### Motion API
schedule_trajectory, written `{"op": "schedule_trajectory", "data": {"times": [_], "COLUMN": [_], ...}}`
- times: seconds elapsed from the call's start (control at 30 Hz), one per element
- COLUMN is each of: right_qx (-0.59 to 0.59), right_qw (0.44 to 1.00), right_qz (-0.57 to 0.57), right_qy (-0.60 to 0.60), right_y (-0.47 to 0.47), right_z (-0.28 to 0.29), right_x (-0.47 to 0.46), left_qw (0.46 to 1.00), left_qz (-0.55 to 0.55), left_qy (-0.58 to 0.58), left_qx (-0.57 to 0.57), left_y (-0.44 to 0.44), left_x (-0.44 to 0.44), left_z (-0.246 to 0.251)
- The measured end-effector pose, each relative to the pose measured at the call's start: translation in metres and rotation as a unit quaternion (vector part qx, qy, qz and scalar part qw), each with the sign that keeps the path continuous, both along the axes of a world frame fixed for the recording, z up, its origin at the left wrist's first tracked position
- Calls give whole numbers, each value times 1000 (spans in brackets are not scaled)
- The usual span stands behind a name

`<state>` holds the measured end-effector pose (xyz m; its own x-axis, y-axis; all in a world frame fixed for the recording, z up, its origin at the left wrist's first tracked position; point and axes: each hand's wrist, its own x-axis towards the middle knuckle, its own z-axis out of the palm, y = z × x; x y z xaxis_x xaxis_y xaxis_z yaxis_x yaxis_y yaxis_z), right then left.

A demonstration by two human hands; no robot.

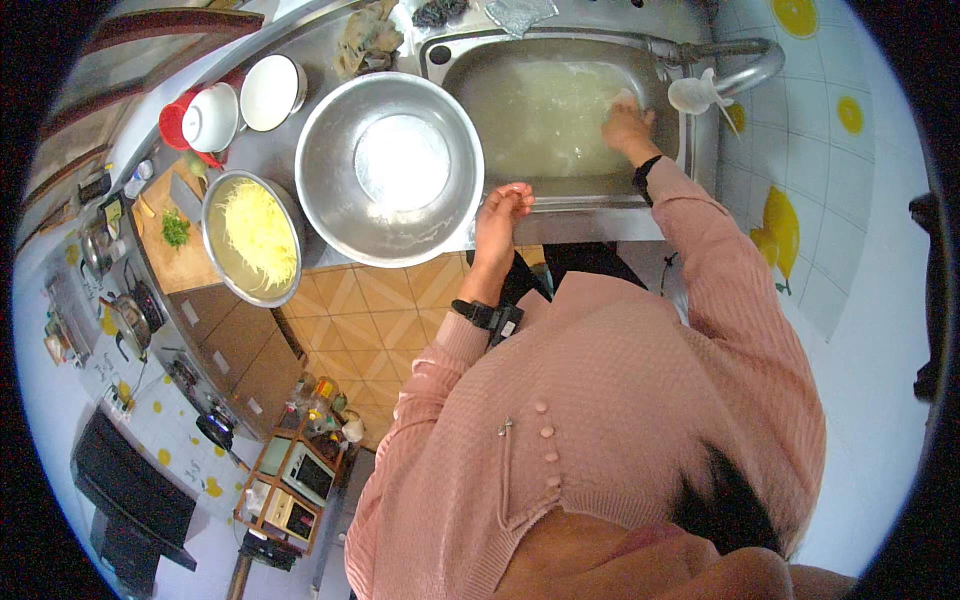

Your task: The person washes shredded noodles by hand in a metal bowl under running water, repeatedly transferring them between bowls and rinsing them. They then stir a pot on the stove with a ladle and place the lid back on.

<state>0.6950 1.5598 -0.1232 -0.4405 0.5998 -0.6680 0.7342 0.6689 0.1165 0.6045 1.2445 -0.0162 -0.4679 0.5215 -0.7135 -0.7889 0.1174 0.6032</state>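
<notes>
In the sink (551, 201), cloudy water (547, 112) covers the bottom. My right hand (628, 129) reaches to the water at the sink's right end; its fingertips blur into something pale, and I cannot tell if it grips anything. Over the sink's front rim hovers my left hand (507, 206), fingers curled, with no object visible in it. Just left of that hand stands a large stainless steel basin (401, 161) with a bare, shiny bottom. Farther left, a smaller metal bowl (289, 225) holds pale yellow shreds (259, 232).
A curved faucet (750, 64) rises at the sink's right, with white material tied on its spout. At the left are white bowls (271, 91), a red container (174, 124) and a cutting board (176, 266) bearing a knife (185, 196) and chopped greens (175, 227). A crumpled cloth (369, 41) lies behind the basin.
</notes>
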Motion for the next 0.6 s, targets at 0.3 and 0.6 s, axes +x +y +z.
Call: {"op": "schedule_trajectory", "data": {"times": [0.3, 0.6], "right_qx": [157, -9], "right_qw": [838, 989], "right_qz": [122, 41], "right_qy": [507, 141], "right_y": [3, -25], "right_z": [53, -26], "right_x": [-90, -44], "left_qw": [1000, 999], "left_qz": [-5, -32], "left_qy": [1, 25], "left_qx": [-15, -3], "left_y": [15, 22], "left_x": [3, -7], "left_z": [-2, -3]}}
